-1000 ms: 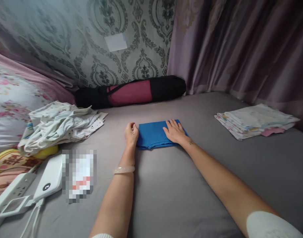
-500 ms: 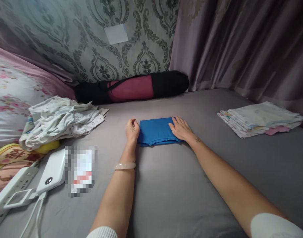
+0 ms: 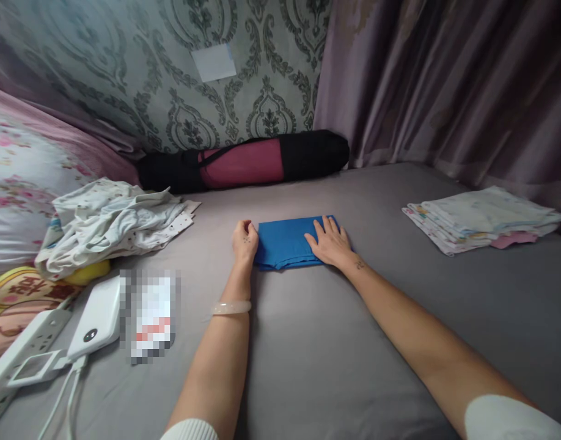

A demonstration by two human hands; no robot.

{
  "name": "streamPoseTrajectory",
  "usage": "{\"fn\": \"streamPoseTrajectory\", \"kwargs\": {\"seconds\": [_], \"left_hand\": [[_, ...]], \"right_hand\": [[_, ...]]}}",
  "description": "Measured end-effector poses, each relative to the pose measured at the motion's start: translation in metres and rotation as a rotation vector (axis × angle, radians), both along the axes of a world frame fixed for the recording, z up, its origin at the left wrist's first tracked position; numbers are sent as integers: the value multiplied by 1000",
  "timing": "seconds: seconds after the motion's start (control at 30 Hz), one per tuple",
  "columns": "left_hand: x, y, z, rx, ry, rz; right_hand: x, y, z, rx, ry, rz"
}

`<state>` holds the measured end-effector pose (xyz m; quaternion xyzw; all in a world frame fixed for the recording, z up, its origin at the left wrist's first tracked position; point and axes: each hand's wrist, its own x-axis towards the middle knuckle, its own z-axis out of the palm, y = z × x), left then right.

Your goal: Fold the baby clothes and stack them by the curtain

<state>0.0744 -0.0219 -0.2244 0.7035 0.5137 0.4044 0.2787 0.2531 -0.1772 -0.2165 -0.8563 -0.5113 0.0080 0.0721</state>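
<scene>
A folded blue garment point(image 3: 285, 241) lies flat on the grey bed sheet, its layered edge towards me. My left hand point(image 3: 245, 240) is closed at the garment's left edge, the fingers curled and partly hidden behind the hand. Spread flat over the right part of the cloth is my right hand point(image 3: 330, 241), fingers apart and palm down. A pale bangle point(image 3: 231, 307) circles my left wrist.
Rumpled light clothes point(image 3: 120, 220) are heaped at left, a neat folded stack point(image 3: 482, 217) at right. A black and red long bag point(image 3: 244, 162) lies along the wall. Near left are a white power bank point(image 3: 97, 318), a power strip point(image 3: 24, 354) and a blurred-out item point(image 3: 152, 315).
My right hand has slid a little to the left across the blue garment, its fingers spread wider. My left hand and the garment have stayed in place.
</scene>
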Motion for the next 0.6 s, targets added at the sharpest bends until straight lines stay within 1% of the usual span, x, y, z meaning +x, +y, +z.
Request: {"fn": "streamPoseTrajectory", "kwargs": {"seconds": [0.2,0.3,0.37,0.43,0.5,0.57,0.6], "left_hand": [[-1,1,1,-48,54,27],[-3,-1,6,-85,143,51],[-4,-3,11,-112,209,55],[-6,-5,16,-171,257,18],[-8,-7,22,-263,290,-46],[-10,-8,27,-354,317,-95],[-11,-9,30,-389,329,-112]], "right_hand": [[-2,0,1,21,16,2],[10,4,10,67,132,-17],[27,6,19,153,260,-87],[48,4,26,214,408,-220],[67,-1,29,175,579,-353],[79,-6,28,120,673,-416],[82,-9,27,101,685,-426]]}}
